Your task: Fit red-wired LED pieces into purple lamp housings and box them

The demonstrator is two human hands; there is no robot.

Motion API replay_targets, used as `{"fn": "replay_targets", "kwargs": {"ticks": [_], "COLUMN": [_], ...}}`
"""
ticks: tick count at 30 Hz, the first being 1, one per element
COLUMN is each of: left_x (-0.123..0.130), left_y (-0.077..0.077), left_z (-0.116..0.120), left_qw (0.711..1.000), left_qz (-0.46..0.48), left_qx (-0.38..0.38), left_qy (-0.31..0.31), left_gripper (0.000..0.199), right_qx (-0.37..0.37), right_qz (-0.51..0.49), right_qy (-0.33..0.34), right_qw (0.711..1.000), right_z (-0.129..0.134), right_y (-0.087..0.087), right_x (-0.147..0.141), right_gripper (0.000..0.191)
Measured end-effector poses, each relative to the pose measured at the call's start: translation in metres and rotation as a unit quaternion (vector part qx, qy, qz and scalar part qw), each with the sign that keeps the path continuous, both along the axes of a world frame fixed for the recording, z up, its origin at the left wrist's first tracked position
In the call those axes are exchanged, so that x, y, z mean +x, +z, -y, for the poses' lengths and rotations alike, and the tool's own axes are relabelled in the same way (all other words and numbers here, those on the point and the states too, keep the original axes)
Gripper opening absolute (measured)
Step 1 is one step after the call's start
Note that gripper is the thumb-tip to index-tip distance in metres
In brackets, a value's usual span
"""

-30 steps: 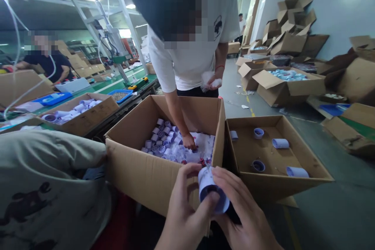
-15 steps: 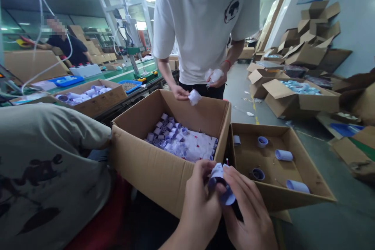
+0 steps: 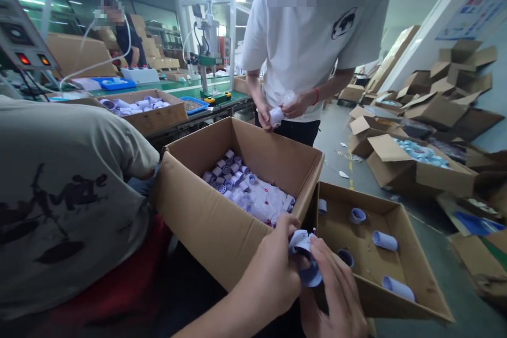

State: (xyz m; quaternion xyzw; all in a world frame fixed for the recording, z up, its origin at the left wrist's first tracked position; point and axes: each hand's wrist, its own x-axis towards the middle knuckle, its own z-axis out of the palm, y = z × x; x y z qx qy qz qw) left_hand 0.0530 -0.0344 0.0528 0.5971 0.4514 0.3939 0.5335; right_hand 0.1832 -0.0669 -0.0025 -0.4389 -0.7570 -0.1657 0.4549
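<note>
Presently, the left hand [image 3: 273, 274] and the right hand [image 3: 336, 296] are both clamped on one pale lilac cap [image 3: 304, 259], fingers pinching it from either side, just in front of the near wall of the large carton [image 3: 214, 222], which serves as landmark.

Left of the large carton, a seated person's sleeve [image 3: 130, 142] presses against its corner.

Inside it lie many like caps [image 3: 237, 185].

Behind it stands a co-worker [image 3: 309, 47] holding a white piece in both hands.

Right of it, the shallow carton [image 3: 396, 296] holds a few loose caps.

Risks, as judged: the cap sits on fingertips only and could slip to the floor; a nudge from the sleeve could tip the large carton.

Writing: a shirt emblem and a wall poster, neither legible.
</note>
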Motion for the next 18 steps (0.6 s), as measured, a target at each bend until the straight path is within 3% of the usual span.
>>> {"fn": "replay_targets", "kwargs": {"ticks": [5, 8, 11, 15, 18], "left_x": [0.016, 0.021, 0.016, 0.005, 0.003], "left_y": [-0.023, -0.03, -0.027, -0.012, -0.006], "left_z": [0.007, 0.007, 0.004, 0.002, 0.001], "left_qw": [0.991, 0.983, 0.987, 0.994, 0.992], "left_qz": [0.068, 0.117, 0.097, -0.023, -0.079], "left_qx": [-0.061, -0.075, -0.064, -0.058, -0.066], "left_qy": [0.096, 0.116, 0.109, 0.088, 0.076], "left_gripper": [0.035, 0.032, 0.032, 0.03, 0.03], "right_qx": [-0.016, -0.029, -0.029, -0.04, -0.037], "right_qz": [-0.051, -0.064, -0.048, -0.025, -0.026], "right_qy": [-0.011, -0.01, 0.014, 0.058, 0.053], "right_qw": [0.998, 0.997, 0.998, 0.997, 0.998], "right_z": [0.0, 0.0, -0.001, -0.003, -0.006], "right_y": [-0.005, -0.007, -0.01, -0.013, -0.015], "right_x": [-0.004, -0.004, 0.002, 0.01, 0.009], "right_gripper": [0.055, 0.059, 0.061, 0.058, 0.052]}}
